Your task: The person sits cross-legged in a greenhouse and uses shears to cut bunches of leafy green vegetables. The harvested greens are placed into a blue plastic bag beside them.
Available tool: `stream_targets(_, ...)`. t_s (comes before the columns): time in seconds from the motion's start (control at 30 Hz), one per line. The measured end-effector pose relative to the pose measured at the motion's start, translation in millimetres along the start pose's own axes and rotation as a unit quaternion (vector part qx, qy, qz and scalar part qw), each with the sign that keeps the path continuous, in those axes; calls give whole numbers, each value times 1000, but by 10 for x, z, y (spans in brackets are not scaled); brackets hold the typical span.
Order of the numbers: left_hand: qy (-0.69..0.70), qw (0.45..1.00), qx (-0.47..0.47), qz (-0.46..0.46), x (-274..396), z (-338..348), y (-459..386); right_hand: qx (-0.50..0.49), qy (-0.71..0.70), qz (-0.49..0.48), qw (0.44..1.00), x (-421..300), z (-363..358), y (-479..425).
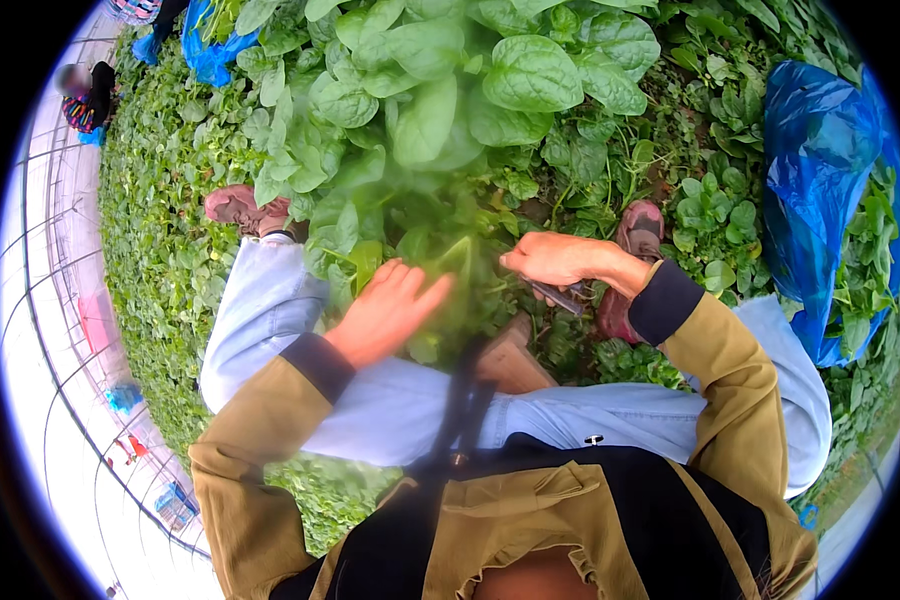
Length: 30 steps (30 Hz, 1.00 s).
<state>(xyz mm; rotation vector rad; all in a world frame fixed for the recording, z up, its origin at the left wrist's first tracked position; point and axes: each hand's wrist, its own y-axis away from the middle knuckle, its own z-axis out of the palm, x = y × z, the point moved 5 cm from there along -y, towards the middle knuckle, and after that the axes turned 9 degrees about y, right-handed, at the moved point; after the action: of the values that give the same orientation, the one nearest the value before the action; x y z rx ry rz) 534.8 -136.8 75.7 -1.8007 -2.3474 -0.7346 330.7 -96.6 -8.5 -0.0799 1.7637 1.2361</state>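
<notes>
Broad-leaved green plants point(536, 71) fill the bed before me, blurred near the middle. My left hand point(394, 304) is over the leaves between my knees, fingers spread, with a blurred leaf point(457, 259) just past its fingertips; I cannot tell if they touch. To its right, my right hand point(562, 259) is curled round a small dark metal tool point(559, 295), perhaps scissors or a knife, whose end shows below the fingers. The tool's other parts are hidden by the hand.
A blue plastic bag point(817, 172) holding picked leaves stands at the right. More blue bags point(214, 49) lie at the upper left. Another person point(86, 97) is at the far left edge. My shoes point(247, 210) rest among plants, with a brown block-like thing point(514, 356) between my legs.
</notes>
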Motion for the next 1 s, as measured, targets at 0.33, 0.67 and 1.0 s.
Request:
stream_targets(0.33,155,950,-246,-111,-212,227,-313,24,74,-29,997,-126,65,-287)
stream_targets(0.67,214,945,-242,-48,21,314,-45,49,137,3,989,52,21,6)
stream_targets(1.0,263,837,-465,-116,-251,711,-537,14,162,10,987,59,-34,185)
